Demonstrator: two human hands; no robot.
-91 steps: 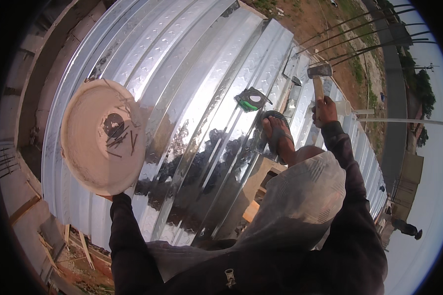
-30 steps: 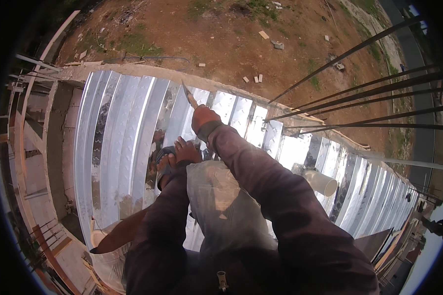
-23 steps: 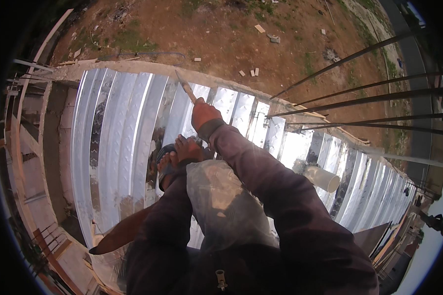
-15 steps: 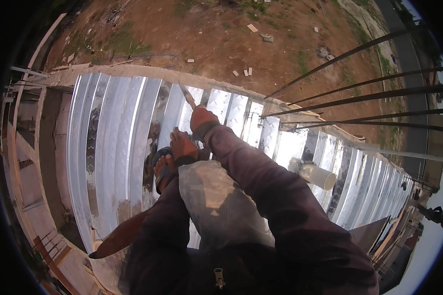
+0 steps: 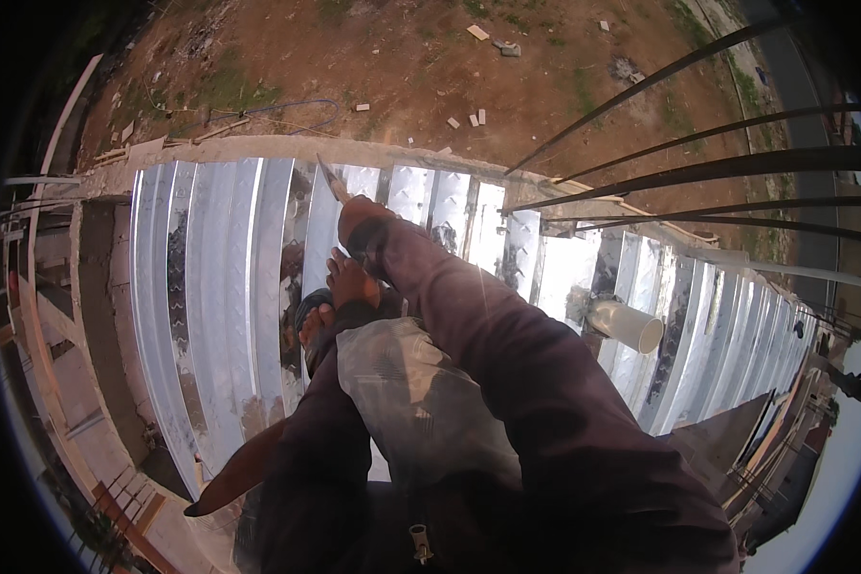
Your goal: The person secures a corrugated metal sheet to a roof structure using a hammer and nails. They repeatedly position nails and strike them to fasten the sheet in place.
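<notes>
My right hand (image 5: 359, 218) reaches forward over a shiny corrugated metal roof sheet (image 5: 215, 287) and is shut on a slim pale wooden handle (image 5: 333, 180). The handle points up toward the roof's far edge, and its head is hidden. My left hand (image 5: 349, 279) lies just below it, fingers spread flat on the sheet, holding nothing. Beside that hand is my foot in a dark sandal (image 5: 311, 323). My bent knee in pale grey trousers (image 5: 411, 402) fills the middle, between both dark sleeves.
A white pipe stub (image 5: 627, 325) lies on the sheets at right. Several dark cables (image 5: 698, 167) cross the upper right. The roof ends at a concrete wall top (image 5: 258, 148), with bare earth and brick pieces (image 5: 474, 117) far below. Timber framing (image 5: 57, 335) runs along the left.
Three seconds ago my left hand held up a round disc and my right raised a hammer. Now both hands are low on the sheet. Over the last second they barely moved.
</notes>
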